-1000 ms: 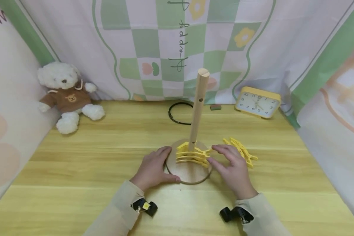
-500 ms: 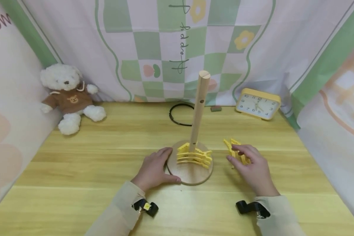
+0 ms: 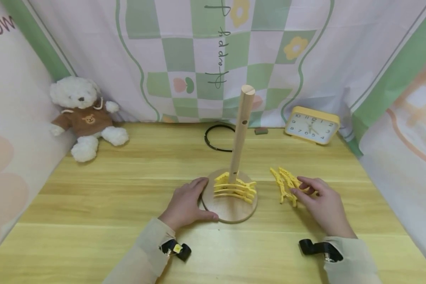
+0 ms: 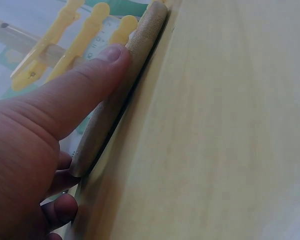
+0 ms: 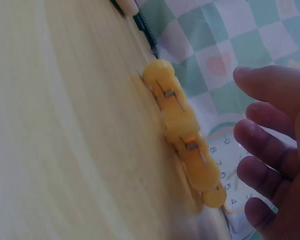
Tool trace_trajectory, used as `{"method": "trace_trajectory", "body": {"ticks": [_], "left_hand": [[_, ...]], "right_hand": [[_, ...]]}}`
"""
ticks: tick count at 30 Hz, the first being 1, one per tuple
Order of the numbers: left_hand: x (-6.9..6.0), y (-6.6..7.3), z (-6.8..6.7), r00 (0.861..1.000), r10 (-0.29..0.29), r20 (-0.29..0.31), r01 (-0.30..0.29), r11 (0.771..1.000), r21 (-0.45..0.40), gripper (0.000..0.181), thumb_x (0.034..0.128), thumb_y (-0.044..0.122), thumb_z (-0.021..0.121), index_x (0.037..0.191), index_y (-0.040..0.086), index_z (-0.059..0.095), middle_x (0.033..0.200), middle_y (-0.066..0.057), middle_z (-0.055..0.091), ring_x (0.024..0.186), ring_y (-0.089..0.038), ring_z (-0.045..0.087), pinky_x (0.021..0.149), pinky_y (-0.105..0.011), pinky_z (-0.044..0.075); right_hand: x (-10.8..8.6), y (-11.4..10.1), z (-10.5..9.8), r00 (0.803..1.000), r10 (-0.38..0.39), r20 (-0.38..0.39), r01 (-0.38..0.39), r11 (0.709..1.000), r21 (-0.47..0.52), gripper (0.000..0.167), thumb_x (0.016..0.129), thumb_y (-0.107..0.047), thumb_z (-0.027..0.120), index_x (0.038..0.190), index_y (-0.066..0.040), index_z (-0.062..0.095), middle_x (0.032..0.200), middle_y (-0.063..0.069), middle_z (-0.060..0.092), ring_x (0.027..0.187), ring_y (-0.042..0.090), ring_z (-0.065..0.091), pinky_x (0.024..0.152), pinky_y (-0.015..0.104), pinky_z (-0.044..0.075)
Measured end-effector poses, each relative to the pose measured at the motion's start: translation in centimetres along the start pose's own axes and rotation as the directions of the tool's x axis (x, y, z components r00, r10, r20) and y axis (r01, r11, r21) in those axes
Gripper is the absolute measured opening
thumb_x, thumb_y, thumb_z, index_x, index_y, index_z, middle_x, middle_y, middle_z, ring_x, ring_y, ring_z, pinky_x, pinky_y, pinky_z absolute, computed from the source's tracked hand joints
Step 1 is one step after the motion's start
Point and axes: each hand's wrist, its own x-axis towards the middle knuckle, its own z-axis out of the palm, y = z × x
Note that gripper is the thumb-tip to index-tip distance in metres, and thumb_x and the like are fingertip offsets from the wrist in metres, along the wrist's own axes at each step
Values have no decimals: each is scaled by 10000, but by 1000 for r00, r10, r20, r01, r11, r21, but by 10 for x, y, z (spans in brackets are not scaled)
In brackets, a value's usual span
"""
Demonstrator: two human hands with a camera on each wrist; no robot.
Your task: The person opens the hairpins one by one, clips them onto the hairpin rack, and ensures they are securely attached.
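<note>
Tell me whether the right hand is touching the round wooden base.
No, the right hand is at the loose yellow clips, apart from the base.

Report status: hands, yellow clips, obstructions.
Left hand grips wooden base. Right hand beside loose yellow clips, holding nothing. Those clips lie on table. No obstruction seen between them and right hand.

Bare left hand (image 3: 182, 207), bare right hand (image 3: 324, 203), beige left sleeve (image 3: 143, 248), matching right sleeve (image 3: 353, 260), black left strap (image 3: 167, 246) bearing yellow square (image 3: 177, 248) and dark block (image 3: 185, 253), black right strap (image 3: 321, 247) with stubby knob (image 3: 306, 247)
</note>
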Motion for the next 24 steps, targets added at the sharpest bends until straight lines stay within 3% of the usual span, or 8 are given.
{"method": "trace_trajectory", "body": {"ticks": [3, 6, 10, 15, 18, 21, 24], "left_hand": [[0, 0, 0, 1000, -2, -1, 2, 1000, -2, 1209, 635, 706, 818, 1571, 110, 337, 1604, -68, 355, 1429, -349, 374, 1162, -602, 248], [-1, 0, 0, 1000, -3, 0, 3, 1000, -1, 1204, 640, 701, 820, 1571, 111, 337, 1603, -65, 357, 1429, -348, 374, 1161, -604, 249], [-1, 0, -1, 1000, -2, 2, 2, 1000, 2, 1201, 644, 701, 817, 1572, 110, 336, 1603, -64, 356, 1426, -350, 377, 1161, -602, 250], [-1, 0, -1, 1000, 3, 0, -3, 1000, 5, 1199, 648, 706, 810, 1571, 104, 337, 1603, -67, 356, 1426, -347, 378, 1162, -599, 251], [-1, 1, -1, 1000, 6, -2, -6, 1000, 4, 1197, 649, 705, 810, 1570, 102, 338, 1603, -68, 357, 1426, -344, 378, 1163, -598, 249], [-1, 1, -1, 1000, 4, -1, -4, 1000, 0, 1195, 650, 701, 812, 1570, 103, 338, 1604, -66, 355, 1426, -346, 378, 1163, -602, 246], [-1, 2, -2, 1000, 1, 2, -1, 1000, -4, 1195, 651, 696, 815, 1571, 103, 336, 1606, -66, 351, 1428, -349, 374, 1164, -603, 243]], "right_hand": [[1, 4, -2, 999, 44, 32, -44, 999, -9, 404, 907, -249, 769, 1251, -54, 686, 1016, 77, 688, 868, 29, 552, 713, 108, 437], [2, 9, -3, 996, 77, 54, -76, 997, -11, 424, 922, -282, 751, 1265, -45, 675, 1081, 117, 681, 944, 137, 574, 749, 144, 442], [2, 13, -4, 994, 98, 40, -97, 995, -25, 418, 928, -278, 744, 1253, -25, 675, 1117, 152, 670, 977, 229, 580, 759, 159, 430], [1, 15, -8, 989, 145, 8, -145, 989, -18, 408, 935, -277, 735, 1244, -17, 679, 1051, 141, 680, 827, 0, 532, 694, 94, 423], [1, 17, -11, 985, 171, 23, -171, 985, -5, 430, 935, -295, 734, 1251, -11, 670, 1078, 160, 683, 827, -111, 483, 705, 68, 420], [1, 21, -11, 982, 184, 35, -184, 983, -2, 447, 932, -305, 737, 1258, -8, 663, 1122, 179, 677, 863, -135, 473, 732, 53, 415], [2, 24, -10, 979, 197, 55, -197, 980, -6, 494, 920, -330, 749, 1282, -10, 647, 1158, 184, 658, 897, -40, 523, 742, 87, 429]]}}
